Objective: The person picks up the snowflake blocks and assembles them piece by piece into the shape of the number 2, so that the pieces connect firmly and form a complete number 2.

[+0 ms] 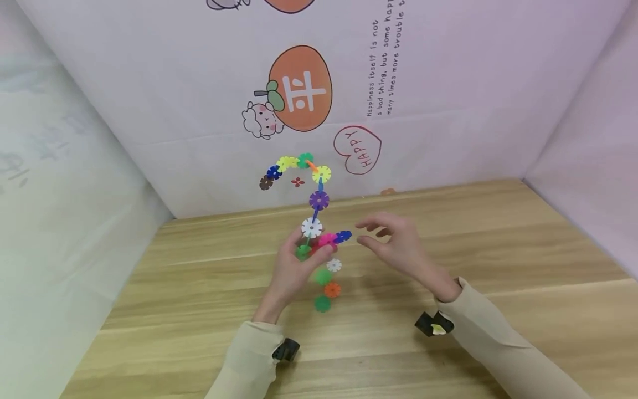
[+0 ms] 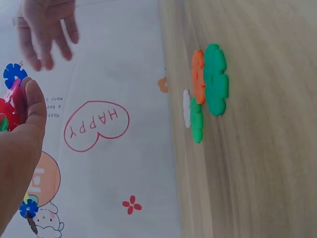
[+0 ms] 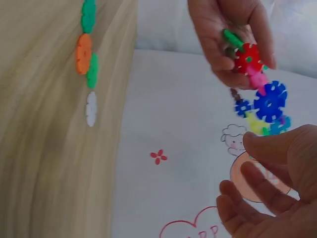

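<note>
- From the head view, above the middle of the wooden table (image 1: 498,249), the left hand (image 1: 294,271) pinches the lower end of a chain of snowflake discs (image 1: 315,208), thumb and fingers curled round the red, pink and green pieces; the chain rises upright, then arcs over to the left against the printed backdrop (image 1: 199,111); the right hand (image 1: 399,246) hovers just right of the chain's blue disc, fingers relaxed and apart, holding nothing; four loose discs (image 1: 326,284) (white, green, orange, green) lie on the table just beside the left hand, on its near right.
- On the left wrist view, the left hand's thumb (image 2: 34,106) presses against the red disc at the left edge; the right hand (image 2: 47,29) hangs slack above, apart from it; the loose discs (image 2: 205,91) sit in a tight cluster on the wood.
- Seen from the right wrist, the left hand (image 3: 228,39) grips the chain (image 3: 262,94) near the red disc; the right hand's fingers (image 3: 257,188) spread loosely below the blue disc, not touching it; the loose discs (image 3: 86,59) lie in a row.
</note>
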